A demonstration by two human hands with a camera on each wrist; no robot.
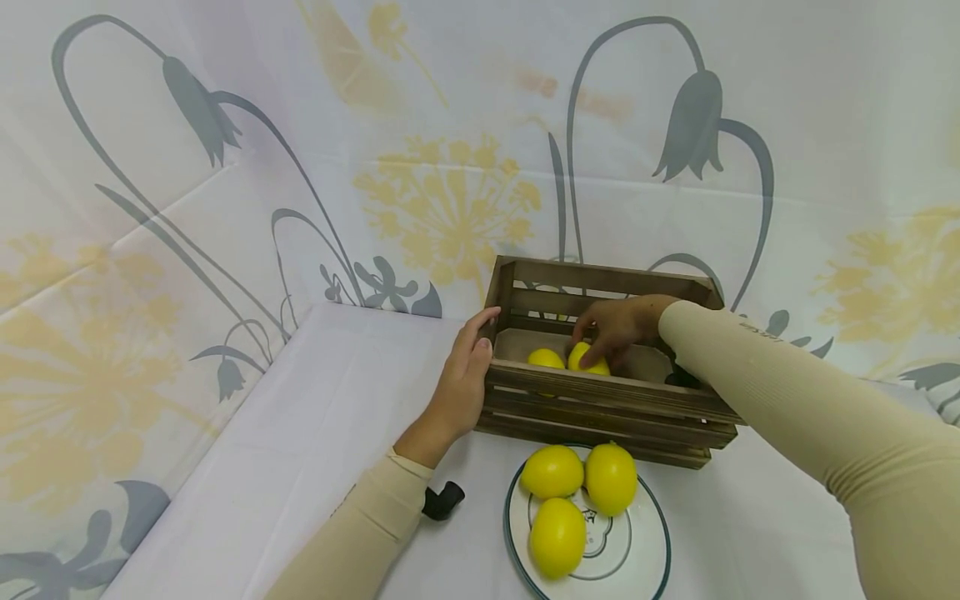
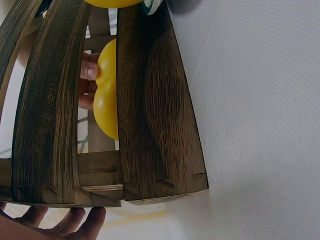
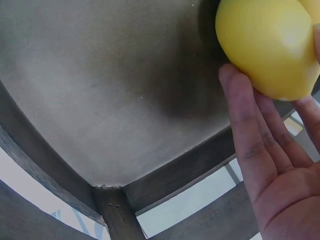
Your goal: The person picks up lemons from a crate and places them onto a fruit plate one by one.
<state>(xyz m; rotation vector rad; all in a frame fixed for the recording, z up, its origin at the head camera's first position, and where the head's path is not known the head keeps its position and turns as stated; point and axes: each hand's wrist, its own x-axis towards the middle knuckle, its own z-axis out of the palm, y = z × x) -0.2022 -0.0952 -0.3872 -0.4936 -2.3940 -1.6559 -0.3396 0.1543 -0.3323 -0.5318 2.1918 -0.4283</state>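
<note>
A brown slatted wooden crate [image 1: 607,400] stands on the white cloth. Inside it my right hand [image 1: 618,323] holds a yellow lemon [image 1: 587,358] between thumb and fingers. The right wrist view shows that hand [image 3: 275,155] with its fingers around the side of the lemon [image 3: 270,45]. A second lemon [image 1: 546,358] lies just left of it in the crate. My left hand [image 1: 463,379] touches the crate's left end from outside, and its fingertips [image 2: 95,220] show against the end board in the left wrist view.
Three lemons rest on a white plate with a dark rim [image 1: 660,533] in front of the crate. A black object [image 1: 444,501] lies beside my left forearm, partly hidden. Floral cloth [image 1: 450,200] hangs close behind the crate.
</note>
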